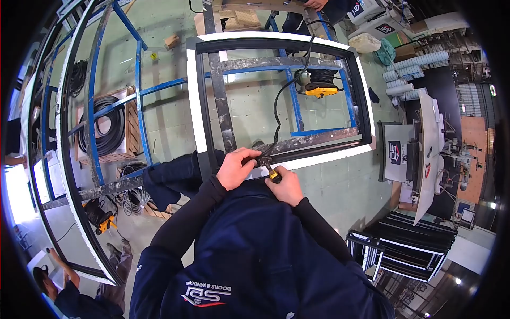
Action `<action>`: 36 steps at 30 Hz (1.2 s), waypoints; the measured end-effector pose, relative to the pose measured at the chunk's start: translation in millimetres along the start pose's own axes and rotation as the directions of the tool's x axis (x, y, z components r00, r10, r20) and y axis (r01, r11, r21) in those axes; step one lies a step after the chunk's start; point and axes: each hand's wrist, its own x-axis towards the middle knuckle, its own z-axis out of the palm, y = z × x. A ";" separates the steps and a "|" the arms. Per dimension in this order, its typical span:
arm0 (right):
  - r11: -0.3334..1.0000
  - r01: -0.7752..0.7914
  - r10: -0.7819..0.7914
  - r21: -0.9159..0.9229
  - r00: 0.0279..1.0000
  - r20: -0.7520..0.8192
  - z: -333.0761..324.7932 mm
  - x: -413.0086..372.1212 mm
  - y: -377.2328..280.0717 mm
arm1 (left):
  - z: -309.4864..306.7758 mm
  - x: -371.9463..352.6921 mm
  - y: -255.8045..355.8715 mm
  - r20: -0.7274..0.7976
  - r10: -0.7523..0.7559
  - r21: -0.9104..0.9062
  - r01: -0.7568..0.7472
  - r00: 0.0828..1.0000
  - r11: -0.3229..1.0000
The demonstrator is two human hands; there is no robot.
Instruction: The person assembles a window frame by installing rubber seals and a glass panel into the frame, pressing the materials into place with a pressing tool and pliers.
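Note:
A white-and-black window frame (281,36) lies across the rack in front of me. At its near edge, my left hand (239,168) closes its fingers round a dark fitting where a black cable (276,119) ends. Close on the right, my right hand (285,187) grips a short black-and-yellow handle (274,174), thumb on its lower end. The handle's upper end meets the dark fitting between both hands. I cannot tell which kind of tool or connector it is. The cable runs up across the frame's opening and over its far edge.
A blue steel rack (164,84) supports the frame. A yellow-and-black cable reel (321,91) sits beneath the opening. Another large frame (65,133) stands on the left, near a coiled black hose (109,125). Black profiles (406,242) are stacked at lower right. A person (79,297) is at lower left.

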 end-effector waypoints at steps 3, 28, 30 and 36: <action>1.000 0.002 -0.002 -0.015 1.000 0.011 -1.1 0.7 0.8 | -0.2 0.1 -1.3 0.002 -0.003 -0.011 0.003 1.000 1.000; 0.998 0.034 -0.031 -0.051 0.998 0.060 2.2 -1.1 -1.9 | 3.6 11.9 -10.2 0.224 -0.232 -0.558 0.320 0.946 0.765; 0.999 0.020 -0.018 -0.029 0.997 0.071 1.8 -1.4 -1.5 | 3.1 10.4 -8.5 0.220 -0.227 -0.571 0.314 0.949 0.759; 0.982 0.086 -0.089 -0.169 0.996 -0.009 2.8 -0.6 4.6 | 1.4 11.5 -17.4 0.198 -0.234 -0.490 0.303 0.952 0.818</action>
